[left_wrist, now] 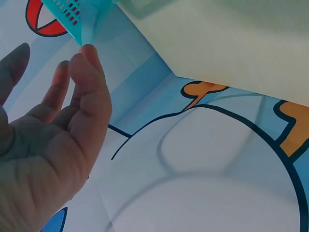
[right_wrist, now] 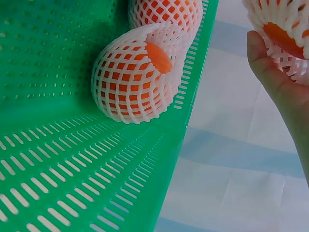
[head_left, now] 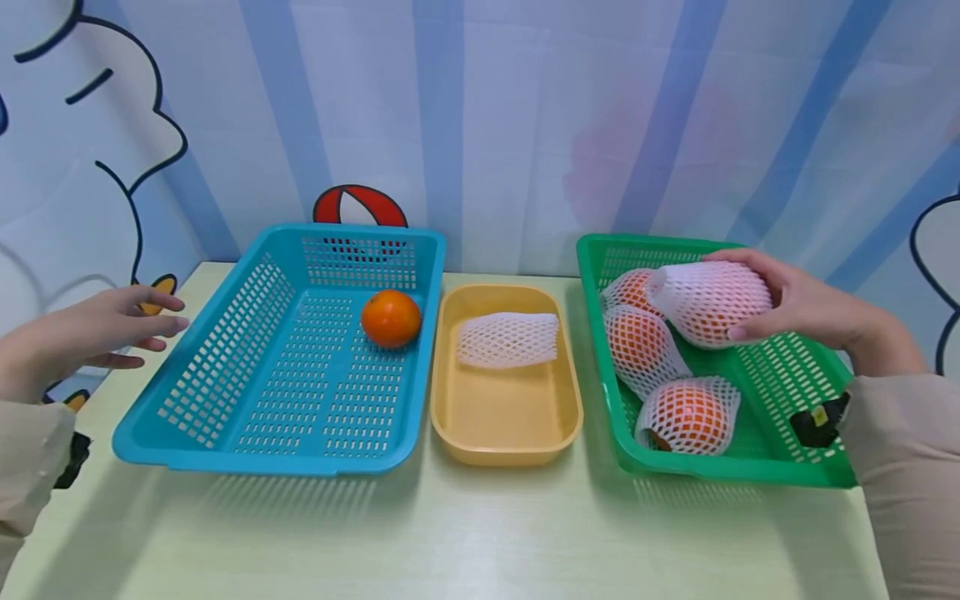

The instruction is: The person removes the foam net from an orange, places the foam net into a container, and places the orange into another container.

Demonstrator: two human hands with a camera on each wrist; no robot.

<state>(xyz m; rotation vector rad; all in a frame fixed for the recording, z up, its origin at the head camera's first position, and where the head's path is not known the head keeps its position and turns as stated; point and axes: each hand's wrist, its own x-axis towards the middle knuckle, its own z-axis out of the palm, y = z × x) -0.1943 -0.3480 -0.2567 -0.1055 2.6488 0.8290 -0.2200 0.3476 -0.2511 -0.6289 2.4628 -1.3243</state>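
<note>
My right hand (head_left: 817, 312) grips an orange in a white foam net (head_left: 708, 304) over the green basket (head_left: 742, 471). The thumb lies along the near side of the net and the other fingers over its top. In the right wrist view, bare orange peel shows at an opening in the held net (right_wrist: 285, 41). Several other netted oranges (head_left: 690, 415) lie along the left part of that basket. My left hand (head_left: 112, 329) hovers with loosely spread fingers beside the left rim of the blue basket (head_left: 262, 462), holding nothing. One bare orange (head_left: 392, 318) sits inside the blue basket.
Between the baskets stands a shallow yellow tray (head_left: 506, 454) with an empty white foam net (head_left: 510, 340) in it. All three containers rest on a pale table (head_left: 480, 533). A striped, cartoon-printed curtain (head_left: 495, 125) rises right behind them.
</note>
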